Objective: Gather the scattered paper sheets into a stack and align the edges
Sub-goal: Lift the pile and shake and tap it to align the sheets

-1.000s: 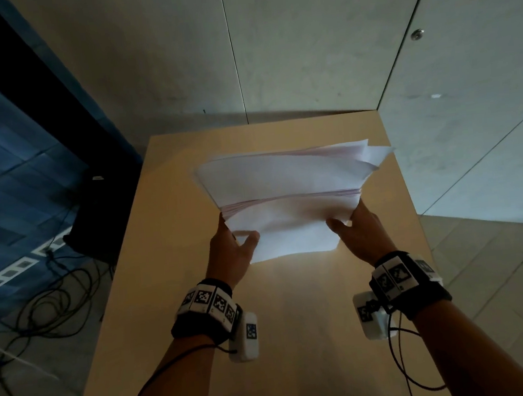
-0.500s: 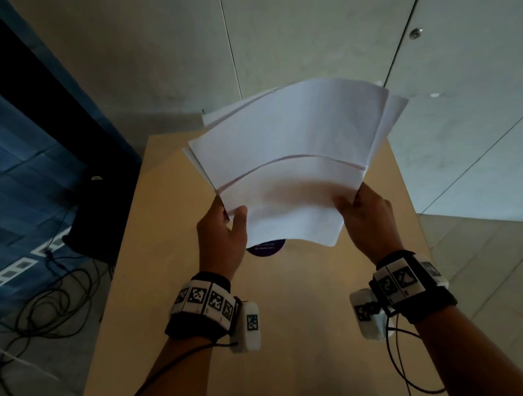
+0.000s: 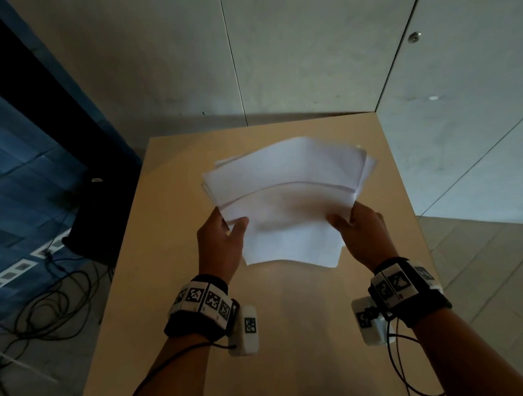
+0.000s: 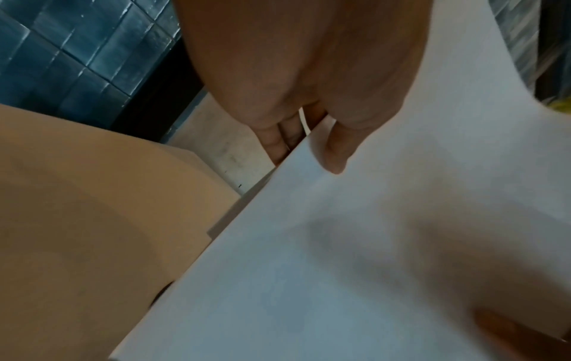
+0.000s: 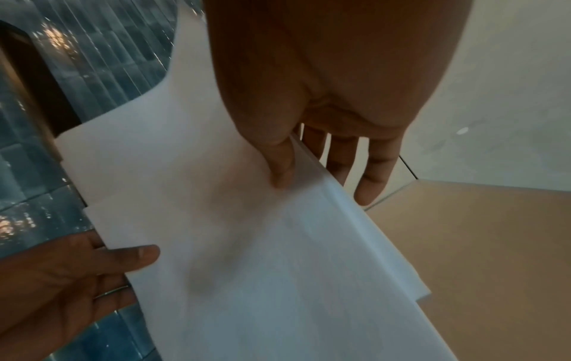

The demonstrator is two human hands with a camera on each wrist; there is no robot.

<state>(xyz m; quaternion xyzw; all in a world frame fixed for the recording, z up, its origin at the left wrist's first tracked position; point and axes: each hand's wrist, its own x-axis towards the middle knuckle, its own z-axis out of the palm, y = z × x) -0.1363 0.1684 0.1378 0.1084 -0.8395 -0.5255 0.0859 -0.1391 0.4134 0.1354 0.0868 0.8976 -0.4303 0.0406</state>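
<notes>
The paper stack [image 3: 289,201] has dropped from wall height to above the wooden table [image 3: 130,308]. Left hand [image 3: 221,247] and right hand [image 3: 362,235] pinch its side edges, thumbs on top; the wrist views show fingers beneath. Cables [image 3: 39,305] trail on the floor. The stack's far edge blurs.

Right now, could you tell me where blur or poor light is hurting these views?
Head view: dim, the papers smeared at their far edge. Left wrist view: soft throughout, the left hand blurred. Right wrist view: the right hand blurred and underlit, shadows across the sheets.
</notes>
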